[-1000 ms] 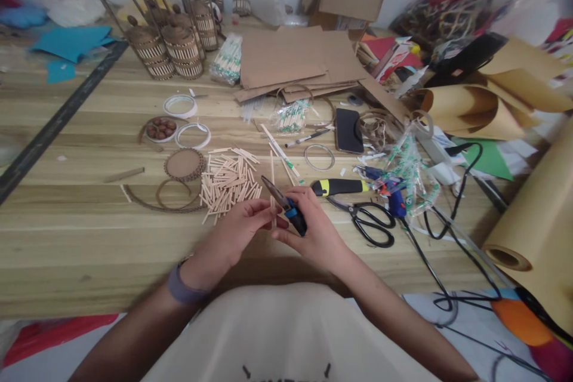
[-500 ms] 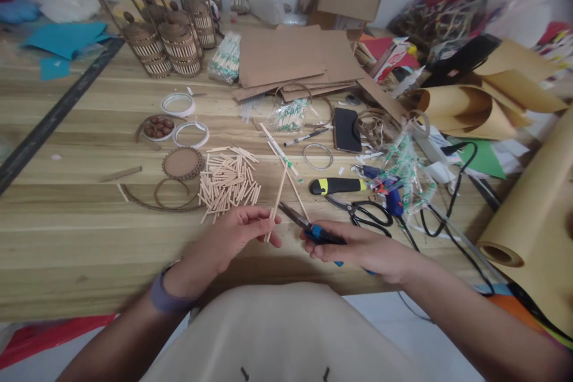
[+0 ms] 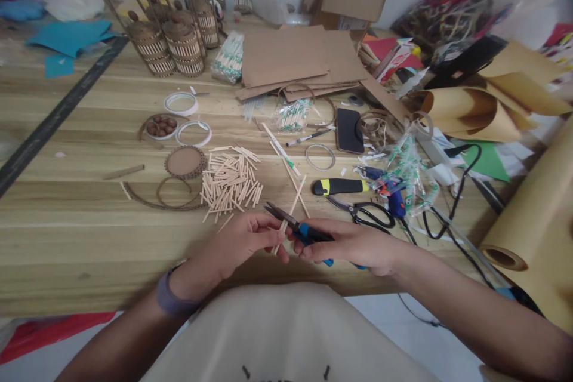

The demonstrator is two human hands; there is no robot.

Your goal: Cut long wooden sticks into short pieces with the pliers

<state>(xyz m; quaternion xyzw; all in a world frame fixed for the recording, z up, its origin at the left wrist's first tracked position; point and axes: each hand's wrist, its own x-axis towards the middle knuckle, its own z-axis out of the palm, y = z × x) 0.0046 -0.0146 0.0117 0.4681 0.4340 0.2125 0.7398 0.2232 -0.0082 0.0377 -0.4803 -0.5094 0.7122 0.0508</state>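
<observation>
My left hand (image 3: 248,240) pinches thin wooden sticks (image 3: 297,196) between thumb and fingers; they slant up and away to the right. In my right hand (image 3: 353,245) is a pair of pliers (image 3: 314,234) with blue and black handles. The dark jaws point left and lie across the sticks just above my left fingertips; whether they touch is unclear. Beyond my left hand is a pile of short cut sticks (image 3: 230,178). Another long stick (image 3: 305,206) lies on the table behind the pliers, near a paper wrapper with green print (image 3: 283,152).
To the right lie a yellow-black cutter (image 3: 340,186), black-handled scissors (image 3: 373,215), a phone (image 3: 350,130) and a blue glue gun (image 3: 396,203). Round cardboard base (image 3: 184,162), tape rolls (image 3: 193,133) and brown beads (image 3: 162,126) sit left. Lantern-like baskets (image 3: 184,51) and cardboard sheets (image 3: 286,59) stand behind.
The pliers have moved left onto the sticks, and my hands are closer together. The held sticks lean further right. A short stick now lies just beyond my left hand.
</observation>
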